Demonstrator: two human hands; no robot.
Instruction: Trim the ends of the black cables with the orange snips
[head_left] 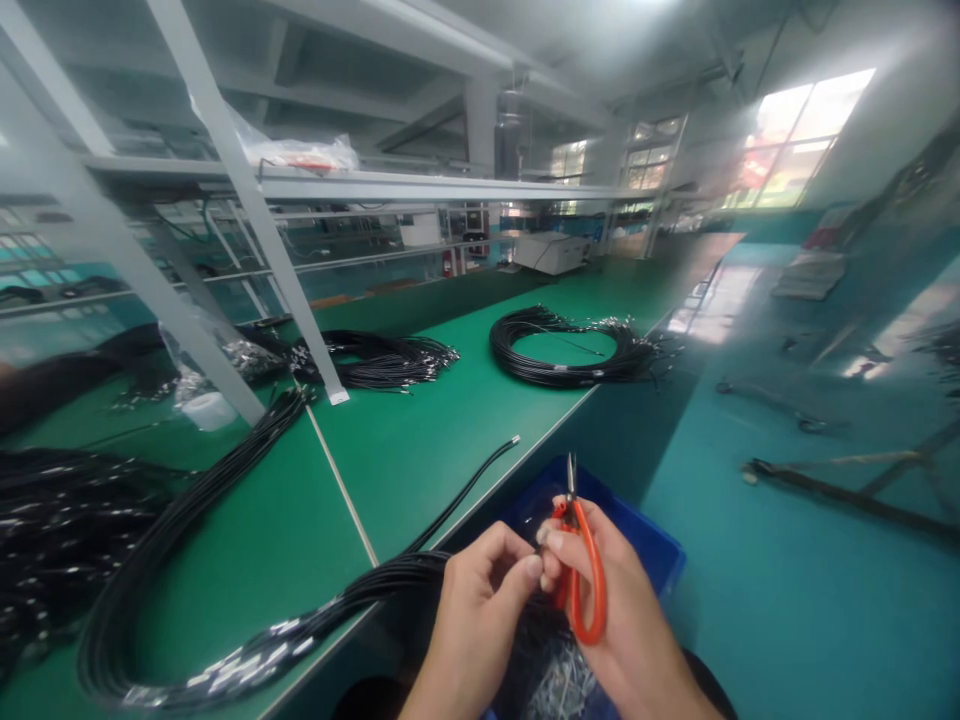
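Observation:
My right hand (600,560) is closed around a pair of scissors with orange-red handles (592,590), whose short metal blades point up and away from me. Thumb and finger of that hand also meet the fingertips of my left hand (484,600). In a pinch, my left hand holds a black cable end, mostly hidden by the fingers. From beside it a bundle of black cables (360,600) runs left over the table edge and curves back along the green table (420,450). One cable with a silver tip (514,440) sticks out from the bundle.
Below my hands stands a blue bin (667,560) with clear and whitish scraps (562,680). Coiled black cables (555,375) lie farther along the table, with another bunch (390,360) behind a white shelf post (262,230). A white cup (208,410) is at left.

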